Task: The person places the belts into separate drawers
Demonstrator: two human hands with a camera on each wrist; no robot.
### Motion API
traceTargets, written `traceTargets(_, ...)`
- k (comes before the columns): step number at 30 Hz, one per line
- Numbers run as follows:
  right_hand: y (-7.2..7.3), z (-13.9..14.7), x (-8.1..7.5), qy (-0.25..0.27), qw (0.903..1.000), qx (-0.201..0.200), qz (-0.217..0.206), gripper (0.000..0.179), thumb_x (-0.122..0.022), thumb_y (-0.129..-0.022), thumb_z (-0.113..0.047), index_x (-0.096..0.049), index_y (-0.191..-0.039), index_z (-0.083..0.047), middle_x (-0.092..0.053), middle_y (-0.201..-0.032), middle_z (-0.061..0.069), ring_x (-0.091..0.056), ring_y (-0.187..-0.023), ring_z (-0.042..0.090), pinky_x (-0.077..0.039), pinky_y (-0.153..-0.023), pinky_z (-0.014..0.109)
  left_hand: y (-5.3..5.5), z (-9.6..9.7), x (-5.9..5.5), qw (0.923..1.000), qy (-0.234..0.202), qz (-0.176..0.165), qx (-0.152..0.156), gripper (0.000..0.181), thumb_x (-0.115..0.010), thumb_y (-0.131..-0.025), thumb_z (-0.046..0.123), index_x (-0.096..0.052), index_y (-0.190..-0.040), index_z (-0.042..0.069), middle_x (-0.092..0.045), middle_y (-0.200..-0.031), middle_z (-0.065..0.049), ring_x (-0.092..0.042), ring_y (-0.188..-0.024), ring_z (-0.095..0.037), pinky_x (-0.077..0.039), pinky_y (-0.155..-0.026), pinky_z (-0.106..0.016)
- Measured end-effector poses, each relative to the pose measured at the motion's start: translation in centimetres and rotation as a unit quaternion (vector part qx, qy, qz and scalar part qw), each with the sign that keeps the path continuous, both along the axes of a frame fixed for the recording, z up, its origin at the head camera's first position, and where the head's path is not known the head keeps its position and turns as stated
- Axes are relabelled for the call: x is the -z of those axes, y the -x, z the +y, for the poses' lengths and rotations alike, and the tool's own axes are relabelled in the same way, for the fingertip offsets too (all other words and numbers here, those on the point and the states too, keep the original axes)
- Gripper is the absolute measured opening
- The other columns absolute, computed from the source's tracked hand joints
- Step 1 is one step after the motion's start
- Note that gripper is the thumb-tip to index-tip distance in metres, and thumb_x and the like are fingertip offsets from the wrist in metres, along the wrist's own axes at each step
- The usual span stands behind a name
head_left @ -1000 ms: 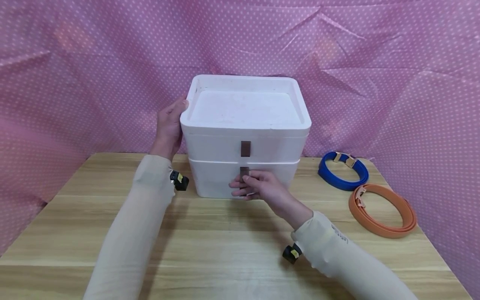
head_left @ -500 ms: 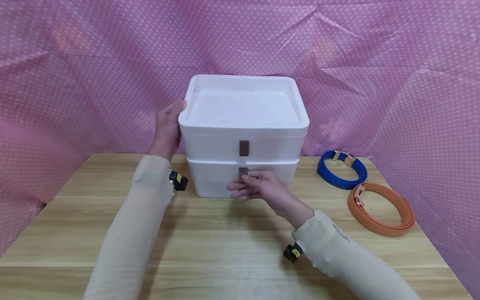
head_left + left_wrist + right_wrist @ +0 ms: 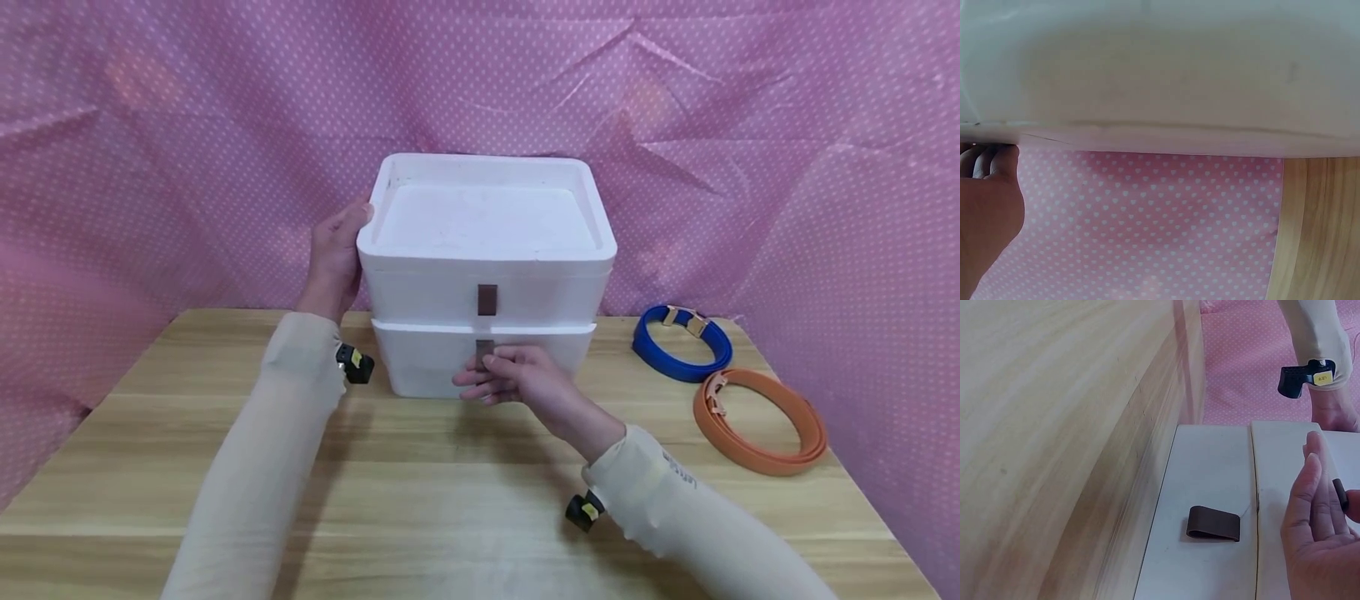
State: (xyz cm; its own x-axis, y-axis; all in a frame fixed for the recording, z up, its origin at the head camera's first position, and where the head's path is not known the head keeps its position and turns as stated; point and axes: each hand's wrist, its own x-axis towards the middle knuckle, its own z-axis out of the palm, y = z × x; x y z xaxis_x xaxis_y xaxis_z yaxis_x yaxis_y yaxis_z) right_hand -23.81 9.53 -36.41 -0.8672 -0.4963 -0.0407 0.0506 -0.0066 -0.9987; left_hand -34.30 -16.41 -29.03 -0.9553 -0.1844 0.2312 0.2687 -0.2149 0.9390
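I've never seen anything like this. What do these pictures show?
No robot here: a person works bare-handed. The wide picture comes from a camera on the person's head, looking down. The other two come from small black cameras worn on the wrists: the left one looks along the side of a white box, the right one sees its front turned sideways. The box stands on a wooden table; at the person's right lie a coiled blue belt and a coiled orange belt. The left hand holds the box's left edge, while the right hand pinches a brown tab on the front.
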Motion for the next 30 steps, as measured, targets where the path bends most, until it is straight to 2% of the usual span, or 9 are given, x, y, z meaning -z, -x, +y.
traceTargets(4, -0.14, 0.08, 0.32, 0.000, 1.0000, -0.001, -0.002, 0.033, -0.045, -0.104, -0.014, -0.057, -0.120, 0.012, -0.068, -0.115, 0.020, -0.070, -0.098, 0.027, -0.056, -0.087, 0.044, 0.05, 0.00, 0.35, 1.0000, -0.002, 0.000, 0.002, 0.035, -0.064, -0.094, 0.029, -0.068, -0.118, 0.003, -0.060, -0.135, -0.004, -0.058, -0.118, -0.021, -0.052, -0.093, -0.030)
traceTargets(10, -0.28, 0.17, 0.59, 0.002, 1.0000, -0.007, -0.002, 0.033, -0.045, -0.104, -0.014, -0.057, -0.119, 0.012, -0.068, -0.115, 0.020, -0.070, -0.098, 0.026, -0.054, -0.090, 0.049, 0.13, -0.07, 0.78, 0.9999, -0.006, 0.011, -0.001, 0.036, -0.063, -0.094, 0.025, -0.065, -0.123, 0.003, -0.056, -0.139, -0.005, -0.054, -0.125, -0.021, -0.050, -0.097, -0.029)
traceTargets(13, -0.39, 0.15, 0.56, 0.007, 0.9999, -0.008, -0.004, 0.033, -0.044, -0.104, -0.013, -0.057, -0.119, 0.013, -0.068, -0.115, 0.021, -0.070, -0.098, 0.026, -0.055, -0.087, 0.045, 0.16, -0.07, 0.78, 0.9998, -0.006, 0.020, 0.001, 0.036, -0.063, -0.094, 0.024, -0.064, -0.124, 0.002, -0.055, -0.141, -0.005, -0.052, -0.127, -0.020, -0.049, -0.098, -0.029)
traceTargets(19, -0.62, 0.01, 0.22, 0.013, 0.9998, -0.015, -0.005, 0.033, -0.046, -0.104, -0.013, -0.057, -0.119, 0.014, -0.068, -0.114, 0.021, -0.070, -0.098, 0.027, -0.058, -0.083, 0.039, -0.07, -0.21, 0.54, 0.9997, 0.005, 0.024, -0.001, 0.037, -0.062, -0.095, 0.026, -0.065, -0.123, 0.001, -0.055, -0.140, -0.004, -0.053, -0.125, -0.020, -0.049, -0.097, -0.029)
traceTargets(30, -0.64, 0.05, 0.33, 0.010, 0.9999, -0.009, 0.005, 0.033, -0.046, -0.103, -0.013, -0.057, -0.119, 0.014, -0.068, -0.113, 0.021, -0.070, -0.096, 0.027, -0.058, -0.082, 0.038, -0.04, -0.01, 0.53, 0.9995, 0.012, 0.028, 0.001, 0.037, -0.061, -0.096, 0.030, -0.066, -0.124, 0.007, -0.059, -0.136, -0.004, -0.057, -0.121, -0.020, -0.051, -0.096, -0.031)
